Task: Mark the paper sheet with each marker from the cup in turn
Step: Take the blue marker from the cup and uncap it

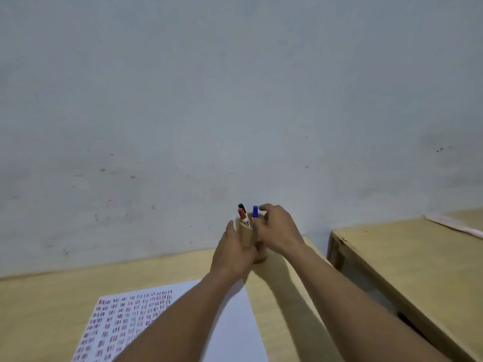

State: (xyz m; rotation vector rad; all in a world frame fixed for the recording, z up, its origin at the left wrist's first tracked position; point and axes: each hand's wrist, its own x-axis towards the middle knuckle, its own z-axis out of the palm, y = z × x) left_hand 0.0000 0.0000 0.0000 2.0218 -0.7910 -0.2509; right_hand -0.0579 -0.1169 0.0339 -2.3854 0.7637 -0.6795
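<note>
My left hand (235, 253) wraps the tan cylindrical cup (247, 235) at the far edge of the pale wooden table (39, 304). My right hand (277, 229) pinches the blue-capped marker (255, 212) standing in it, beside red-capped (242, 214) and black-capped (241, 206) markers. Near left lies the white paper sheet (230, 325), rows of short strokes covering its left part.

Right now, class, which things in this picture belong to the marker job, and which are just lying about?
Part of the job:
- cup, held by the left hand
- blue marker, at the right hand fingertips
- red marker and black marker, in the cup
- paper sheet, already marked in rows

Just lying about:
- second table
- pale sheet at its far edge
</note>
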